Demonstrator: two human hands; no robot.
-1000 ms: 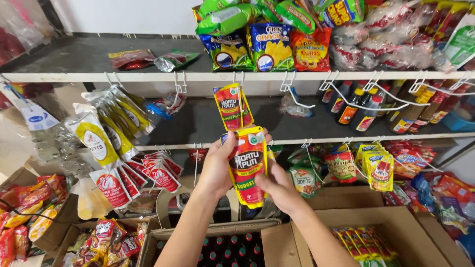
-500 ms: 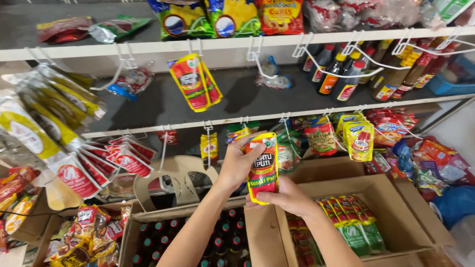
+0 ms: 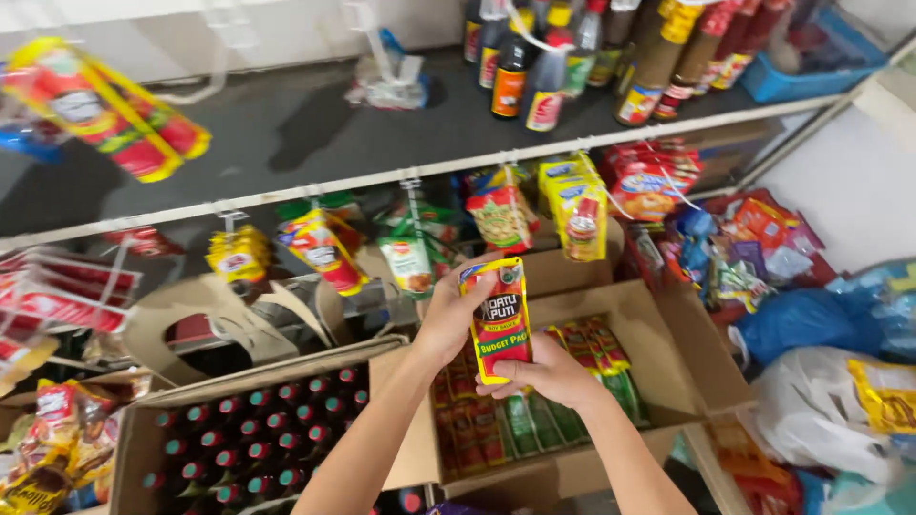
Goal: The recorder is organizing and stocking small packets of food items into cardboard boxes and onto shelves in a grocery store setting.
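Holding a red and yellow sauce pouch [image 3: 500,321] between both hands, the person keeps it in the air above the open cardboard box [image 3: 668,329] of similar pouches. The left hand [image 3: 456,315] pinches the pouch's upper left edge, thumb at the front and fingers behind. The right hand [image 3: 546,374] cups the bottom edge from below, fingers curled under it.

Progress, as judged: the pouch is out of the box and in hand, but hangs on no hook and rests on no shelf; placing remains undone.

Orientation: the pouch's long axis runs nearly vertical, tilted slightly, top edge up toward the shelf rail [image 3: 382,179], printed face toward the camera.

Relative to the box: a second carton of red-capped bottles [image 3: 253,434] stands just to its left. Above it, small sachets [image 3: 572,205] hang from hooks on the rail. Higher still, dark sauce bottles [image 3: 530,76] stand on the shelf. Right of the box lie plastic bags [image 3: 830,420].
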